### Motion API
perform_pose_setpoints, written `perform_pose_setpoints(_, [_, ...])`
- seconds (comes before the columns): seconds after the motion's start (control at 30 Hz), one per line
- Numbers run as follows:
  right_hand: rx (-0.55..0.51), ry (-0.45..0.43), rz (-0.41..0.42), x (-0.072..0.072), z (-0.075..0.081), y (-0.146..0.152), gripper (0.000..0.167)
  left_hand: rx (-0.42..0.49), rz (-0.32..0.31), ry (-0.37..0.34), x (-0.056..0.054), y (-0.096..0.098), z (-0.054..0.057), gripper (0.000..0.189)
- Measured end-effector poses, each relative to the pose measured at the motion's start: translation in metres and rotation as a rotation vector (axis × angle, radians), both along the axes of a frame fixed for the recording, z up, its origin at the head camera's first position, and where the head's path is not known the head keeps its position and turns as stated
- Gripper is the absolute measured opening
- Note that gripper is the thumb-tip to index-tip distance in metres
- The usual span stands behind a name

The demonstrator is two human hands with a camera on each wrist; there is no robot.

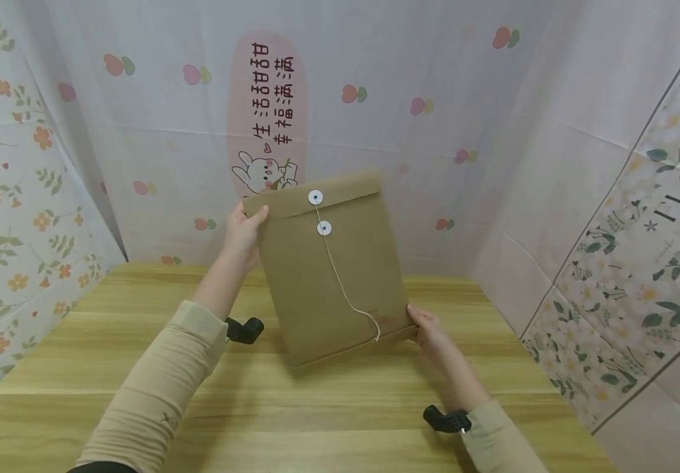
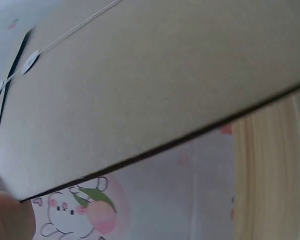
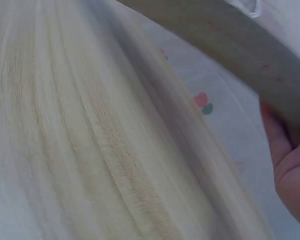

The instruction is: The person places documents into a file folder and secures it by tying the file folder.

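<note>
A brown kraft paper document envelope [image 1: 298,282] is held up above the table, tilted, its flap at the top. Two white button discs [image 1: 324,228] sit on its front, joined by a thin string [image 1: 340,282] whose loose end hangs to the bottom edge. My left hand [image 1: 244,230] pinches the upper left corner, thumb on the front. At the lower right corner my right hand [image 1: 428,328] grips the edge. In the left wrist view the left thumb [image 2: 10,217] lies at the envelope's edge; the right wrist view shows the right fingers [image 3: 276,132] behind its bottom.
Below is a wood-grain table [image 1: 328,420]. A white curtain [image 1: 410,157] with fruit prints and a rabbit picture hangs behind it, and floral cloths [image 1: 20,217] line both sides. Black wrist cameras [image 1: 446,419] are worn on both arms.
</note>
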State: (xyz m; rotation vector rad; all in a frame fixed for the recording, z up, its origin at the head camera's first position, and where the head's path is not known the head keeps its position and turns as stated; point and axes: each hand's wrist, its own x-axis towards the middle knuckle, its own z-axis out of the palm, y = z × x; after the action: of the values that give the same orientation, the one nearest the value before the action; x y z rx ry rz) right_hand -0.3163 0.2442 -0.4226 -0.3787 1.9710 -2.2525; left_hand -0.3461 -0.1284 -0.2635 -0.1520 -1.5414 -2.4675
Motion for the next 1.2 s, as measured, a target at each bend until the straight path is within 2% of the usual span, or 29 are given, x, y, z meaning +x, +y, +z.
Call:
perform_pose_setpoints(0.17, [-0.373, -0.030, 0.113, 0.007, -0.005, 0.007, 0.051, 0.057, 0.051, -0.046, 0.003, -0.002, -0.017, 0.012])
perform_pose_setpoints(0.23, [-0.502, -0.043, 0.136, 0.010, -0.007, 0.009, 0.054, 0.071, 0.061, -0.052, 0.004, -0.001, -0.025, 0.023])
perform_pose_setpoints(0.27, [-0.558, -0.046, 0.139, 0.012, -0.008, 0.009, 0.052, 0.081, 0.059, -0.064, 0.006, -0.001, -0.029, 0.034])
perform_pose_setpoints(0.37, [-0.669, -0.034, 0.112, 0.016, -0.008, 0.008, 0.044, 0.116, 0.060, -0.121, 0.011, 0.002, -0.040, 0.061])
perform_pose_setpoints(0.43, [-0.689, -0.022, 0.062, 0.017, -0.006, 0.007, 0.041, 0.138, 0.050, -0.171, 0.016, 0.005, -0.047, 0.073])
perform_pose_setpoints(0.57, [-0.568, -0.009, -0.072, 0.020, -0.002, 0.012, 0.032, 0.189, 0.028, -0.232, 0.024, 0.014, -0.059, 0.079])
perform_pose_setpoints(0.67, [-0.440, -0.010, -0.164, 0.020, 0.001, 0.024, 0.028, 0.183, 0.002, -0.237, 0.030, 0.022, -0.067, 0.056])
perform_pose_setpoints(0.73, [-0.392, -0.030, -0.210, 0.018, 0.004, 0.036, 0.028, 0.130, -0.037, -0.231, 0.033, 0.024, -0.073, 0.037])
perform_pose_setpoints(0.77, [-0.360, -0.041, -0.225, 0.018, 0.005, 0.042, 0.028, 0.093, -0.053, -0.229, 0.034, 0.025, -0.077, 0.028])
perform_pose_setpoints(0.8, [-0.326, -0.050, -0.237, 0.018, 0.007, 0.048, 0.027, 0.047, -0.073, -0.232, 0.035, 0.026, -0.080, 0.027])
perform_pose_setpoints(0.97, [-0.145, -0.094, -0.257, 0.017, 0.015, 0.082, 0.024, -0.269, -0.152, -0.258, 0.041, 0.025, -0.098, 0.030])
perform_pose_setpoints(1.07, [-0.035, -0.086, -0.275, 0.013, 0.018, 0.101, 0.016, -0.468, -0.207, -0.266, 0.047, 0.027, -0.109, 0.025])
perform_pose_setpoints(1.1, [0.017, -0.079, -0.268, 0.012, 0.020, 0.107, 0.009, -0.518, -0.232, -0.270, 0.048, 0.028, -0.113, 0.022])
perform_pose_setpoints(1.13, [0.077, -0.074, -0.266, 0.010, 0.021, 0.113, 0.013, -0.571, -0.264, -0.264, 0.051, 0.030, -0.117, 0.020])
perform_pose_setpoints(1.2, [0.220, -0.064, -0.252, 0.009, 0.025, 0.122, 0.042, -0.655, -0.354, -0.256, 0.057, 0.033, -0.123, 0.017])
